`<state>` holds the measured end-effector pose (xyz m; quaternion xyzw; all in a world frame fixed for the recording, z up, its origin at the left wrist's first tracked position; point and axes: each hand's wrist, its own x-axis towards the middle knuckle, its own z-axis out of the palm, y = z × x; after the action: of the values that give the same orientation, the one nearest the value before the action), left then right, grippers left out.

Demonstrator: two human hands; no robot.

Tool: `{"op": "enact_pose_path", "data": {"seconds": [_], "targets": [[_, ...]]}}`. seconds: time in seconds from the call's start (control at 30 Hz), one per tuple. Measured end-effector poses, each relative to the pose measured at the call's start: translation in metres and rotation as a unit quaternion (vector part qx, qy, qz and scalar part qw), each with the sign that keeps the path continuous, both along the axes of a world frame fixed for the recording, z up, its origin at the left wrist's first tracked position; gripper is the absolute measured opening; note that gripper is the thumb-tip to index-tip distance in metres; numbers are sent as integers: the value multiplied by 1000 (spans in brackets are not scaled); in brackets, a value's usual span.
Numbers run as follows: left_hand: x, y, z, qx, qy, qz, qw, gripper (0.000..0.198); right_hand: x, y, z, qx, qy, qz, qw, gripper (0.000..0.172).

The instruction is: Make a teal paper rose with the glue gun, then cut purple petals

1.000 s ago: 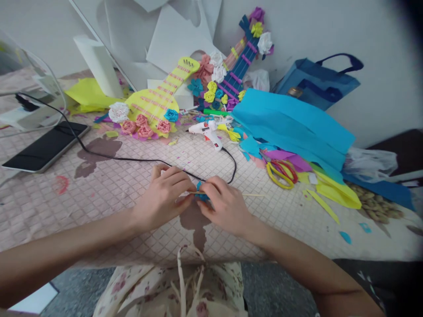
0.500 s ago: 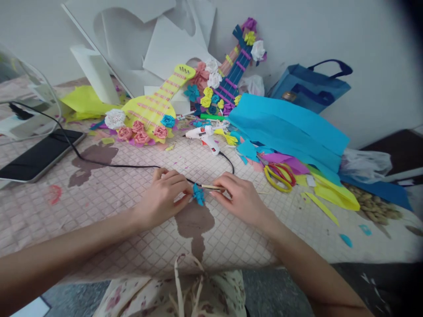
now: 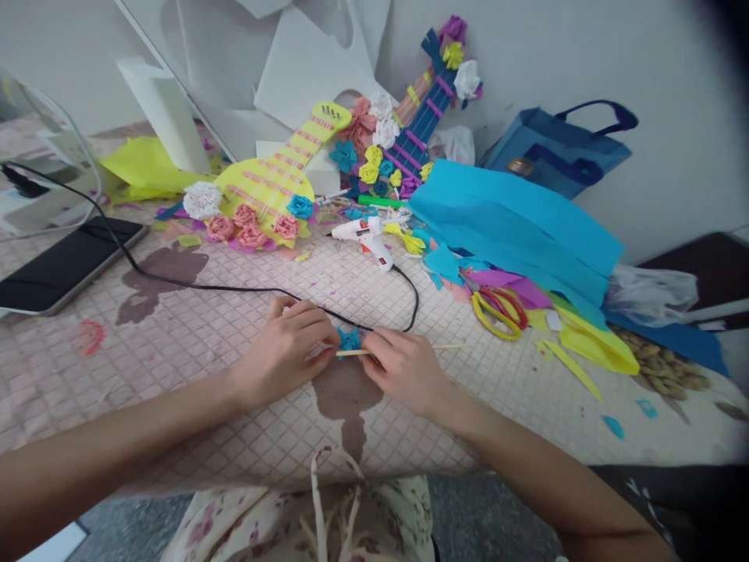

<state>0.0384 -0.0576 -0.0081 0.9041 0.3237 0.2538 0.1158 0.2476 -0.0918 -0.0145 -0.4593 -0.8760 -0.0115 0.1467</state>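
Note:
Between my two hands is a small blue paper flower (image 3: 349, 339). My left hand (image 3: 296, 343) is closed at the flower's left side, its fingertips pinching the edge. My right hand (image 3: 403, 367) is closed around a thin wooden stick (image 3: 351, 353), whose pale end lies across the lower front of the flower. The stick's other end shows past the back of my right hand. A black cord (image 3: 234, 289) runs just behind both hands to a white hot glue gun (image 3: 366, 236) lying on the table.
A yellow paper guitar (image 3: 266, 191) with paper roses lies behind, and a blue one (image 3: 421, 129) leans on the wall. Scissors (image 3: 497, 312), blue paper sheets (image 3: 515, 215) and yellow scraps are at right. A phone (image 3: 70, 261) and a power strip (image 3: 35, 207) are at left.
My right hand has moved left and slightly down, closer to my left hand. The stick's tip has passed from the flower's right side to across its front.

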Motion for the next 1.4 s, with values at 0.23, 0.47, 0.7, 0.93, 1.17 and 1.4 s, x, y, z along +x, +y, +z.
{"op": "enact_pose_path", "data": {"seconds": [0.23,0.47,0.7,0.93,1.17,1.4], "targets": [[2,-4,-8,21,7,2,1000,2,8,7,2,-9,-9,24,1000,15],[8,-9,-9,31,16,12,999,5,8,9,3,-24,5,24,999,11],[9,-7,-14,40,15,8,999,3,9,9,3,-21,12,22,999,11],[10,-9,-11,42,18,21,999,8,9,10,4,-13,14,21,1000,12],[12,-9,-8,47,14,30,998,9,11,12,3,-15,23,26,999,14],[11,-8,-15,49,-12,40,998,8,13,13,5,-18,27,24,999,12]]}}
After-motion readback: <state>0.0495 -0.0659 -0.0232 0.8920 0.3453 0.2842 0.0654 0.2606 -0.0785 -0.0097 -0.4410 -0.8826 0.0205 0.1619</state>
